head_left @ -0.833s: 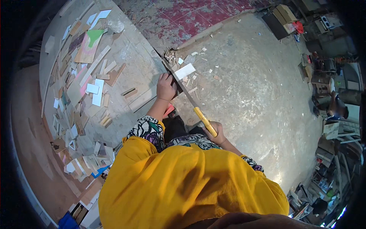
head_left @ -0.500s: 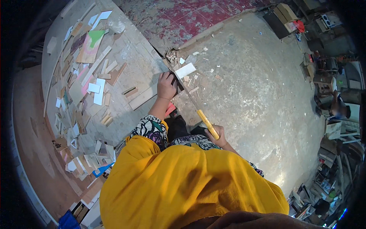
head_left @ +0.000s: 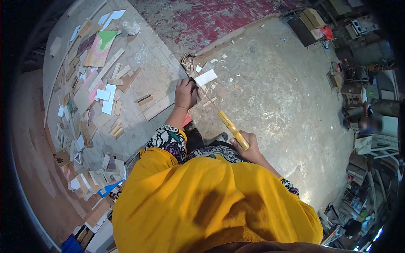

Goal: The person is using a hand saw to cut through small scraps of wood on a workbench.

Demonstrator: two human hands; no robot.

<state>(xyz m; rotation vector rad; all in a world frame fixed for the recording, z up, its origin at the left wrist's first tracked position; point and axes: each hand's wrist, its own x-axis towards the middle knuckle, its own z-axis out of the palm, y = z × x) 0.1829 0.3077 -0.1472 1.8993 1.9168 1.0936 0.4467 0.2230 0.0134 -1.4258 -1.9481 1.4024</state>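
Observation:
My left hand (head_left: 184, 93) is closed at the corner of the low wooden board (head_left: 156, 50), on a piece I cannot clearly make out, beside a white rectangular piece (head_left: 206, 77). My right hand (head_left: 249, 145) grips the yellow handle of a handsaw (head_left: 230, 126); its blade runs up-left to the white piece near my left fingers. Small offcuts (head_left: 198, 68) lie around that corner. Many wood and white pieces, one green and pink panel (head_left: 99, 49) among them, are scattered over the board left of my hands.
A concrete floor (head_left: 287, 105) spreads to the right, with red tiles (head_left: 219, 17) beyond. Boxes (head_left: 310, 21) and cluttered furniture and wood line the right edge, where another person (head_left: 365, 120) is partly visible. A brown surface (head_left: 31, 139) runs along the far left.
My right hand and the saw handle have shifted a little to the right, and the blade now shows thinner. My left hand stays at the board's corner.

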